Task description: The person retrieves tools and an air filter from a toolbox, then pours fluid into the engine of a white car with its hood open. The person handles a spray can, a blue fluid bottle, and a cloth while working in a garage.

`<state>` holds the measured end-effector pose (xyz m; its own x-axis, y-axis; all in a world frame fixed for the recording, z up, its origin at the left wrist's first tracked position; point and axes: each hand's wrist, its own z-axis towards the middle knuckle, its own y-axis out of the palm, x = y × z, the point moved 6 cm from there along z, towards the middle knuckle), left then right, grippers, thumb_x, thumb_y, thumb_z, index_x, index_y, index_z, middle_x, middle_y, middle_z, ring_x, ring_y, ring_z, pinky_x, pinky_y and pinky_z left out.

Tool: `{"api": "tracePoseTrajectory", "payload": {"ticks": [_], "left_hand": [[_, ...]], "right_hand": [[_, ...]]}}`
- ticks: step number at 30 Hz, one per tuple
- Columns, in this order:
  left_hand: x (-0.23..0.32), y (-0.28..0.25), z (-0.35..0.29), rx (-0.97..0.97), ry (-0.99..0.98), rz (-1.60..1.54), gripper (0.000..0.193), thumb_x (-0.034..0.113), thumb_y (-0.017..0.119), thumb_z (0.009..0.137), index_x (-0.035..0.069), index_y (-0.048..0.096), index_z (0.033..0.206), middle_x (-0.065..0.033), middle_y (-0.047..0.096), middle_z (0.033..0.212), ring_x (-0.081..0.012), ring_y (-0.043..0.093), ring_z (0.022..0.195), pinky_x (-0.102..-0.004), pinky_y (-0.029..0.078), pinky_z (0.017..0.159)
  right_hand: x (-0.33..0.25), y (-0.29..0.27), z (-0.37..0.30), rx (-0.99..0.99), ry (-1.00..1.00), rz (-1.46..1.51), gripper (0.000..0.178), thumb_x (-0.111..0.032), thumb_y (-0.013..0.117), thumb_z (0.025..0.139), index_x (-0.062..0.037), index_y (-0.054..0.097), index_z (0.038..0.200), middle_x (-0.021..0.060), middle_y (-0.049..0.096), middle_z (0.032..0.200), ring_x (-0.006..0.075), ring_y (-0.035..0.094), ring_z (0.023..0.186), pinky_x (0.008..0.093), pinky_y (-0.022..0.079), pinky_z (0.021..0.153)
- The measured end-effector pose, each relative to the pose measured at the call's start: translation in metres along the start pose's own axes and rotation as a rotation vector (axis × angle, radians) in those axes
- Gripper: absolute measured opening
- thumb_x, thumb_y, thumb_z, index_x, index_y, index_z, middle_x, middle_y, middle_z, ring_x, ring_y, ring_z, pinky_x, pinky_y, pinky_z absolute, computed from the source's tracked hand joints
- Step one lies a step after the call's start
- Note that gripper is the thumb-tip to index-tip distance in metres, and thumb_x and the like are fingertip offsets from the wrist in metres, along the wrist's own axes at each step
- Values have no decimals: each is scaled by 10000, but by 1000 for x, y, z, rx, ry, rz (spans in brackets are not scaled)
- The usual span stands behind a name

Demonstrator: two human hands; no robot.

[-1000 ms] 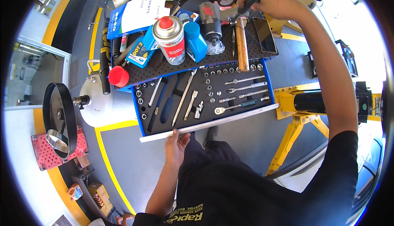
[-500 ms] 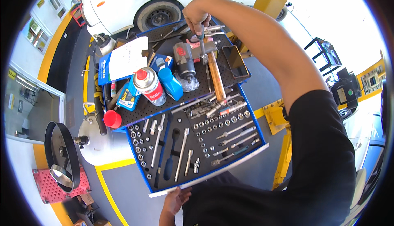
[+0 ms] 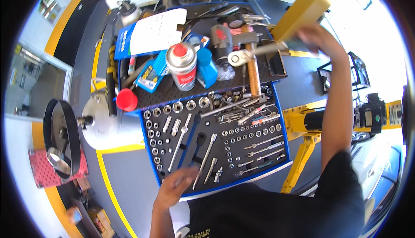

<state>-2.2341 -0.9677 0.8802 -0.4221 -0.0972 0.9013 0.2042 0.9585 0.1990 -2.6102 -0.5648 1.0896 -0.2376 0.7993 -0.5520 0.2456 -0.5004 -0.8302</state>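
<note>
My right hand [image 3: 317, 39], blurred by motion, is raised beyond the cart's right side. It is closed on the handle of a ratchet [image 3: 240, 58], whose round silver head points left above a wooden hammer handle [image 3: 253, 76]. Behind the ratchet lies an impact wrench [image 3: 222, 39] on the cart's black perforated top. My left hand [image 3: 176, 187] hovers over the front left of the pulled-out tool drawer [image 3: 173, 132], fingers apart and holding nothing. Sockets, extension bars and ratchets sit in the drawer's dark foam, with loose tools heaped at its back right.
On the cart top stand a spray can [image 3: 182, 71], a blue bottle [image 3: 206, 69], a red cap [image 3: 126, 99] and a white-and-blue box [image 3: 151, 33]. A yellow post [image 3: 311, 7] rises behind at right. A yellow lift arm [image 3: 300, 125] lies right of the drawer.
My right hand has swung right with the ratchet, turning it from upright to nearly level. My left hand has come up from the drawer's front edge to above it. The view has shifted.
</note>
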Motion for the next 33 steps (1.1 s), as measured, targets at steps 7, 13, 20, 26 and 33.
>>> {"api": "tracePoseTrajectory", "payload": {"ticks": [7, 13, 20, 26, 33], "left_hand": [[10, 91, 71, -171, 157, -420, 441, 354, 484, 1112, 17, 533, 1391, -110, 635, 1165, -169, 620, 1031, -308, 498, 889], [-45, 80, 1, 338, -169, -669, 240, 167, 520, 1074, 51, 621, 1259, -86, 677, 927, -137, 635, 809, -279, 526, 680], [-33, 36, -44, 202, 164, -1200, 613, 337, 652, 971, 175, 480, 1536, -142, 639, 1331, -212, 670, 963, -335, 534, 790], [-34, -6, -38, 188, 99, -660, 422, 272, 567, 1076, 10, 553, 1406, -68, 669, 1089, -135, 648, 926, -311, 545, 805], [-47, -14, -22, 215, 243, -200, 282, 128, 701, 999, 21, 669, 1258, -38, 686, 1014, -107, 651, 888, -272, 557, 841]], "right_hand": [[-38, 266, -237, -604, -177, 1049, 507, -313, 688, 978, 50, 605, 1321, 168, 651, 1229, 285, 715, 989, 399, 595, 913], [-86, 327, -310, -1299, 8, 1406, 680, -292, 602, 1052, 47, 330, 1576, 201, 533, 1363, 250, 675, 886, 377, 558, 835], [-124, 350, -311, -1298, 75, 1528, 827, -303, 621, 1045, -19, 132, 1649, 201, 546, 1347, 268, 688, 1041, 372, 549, 915], [-176, 395, -275, -1030, 162, 1528, 589, -444, 636, 1024, -9, 459, 1379, 163, 635, 1200, 241, 709, 976, 353, 571, 868], [-187, 435, -256, -645, 767, 1588, 490, -481, 407, 1095, -38, 607, 1039, 29, 548, 735, 89, 368, 544, 268, 323, 533]]}}
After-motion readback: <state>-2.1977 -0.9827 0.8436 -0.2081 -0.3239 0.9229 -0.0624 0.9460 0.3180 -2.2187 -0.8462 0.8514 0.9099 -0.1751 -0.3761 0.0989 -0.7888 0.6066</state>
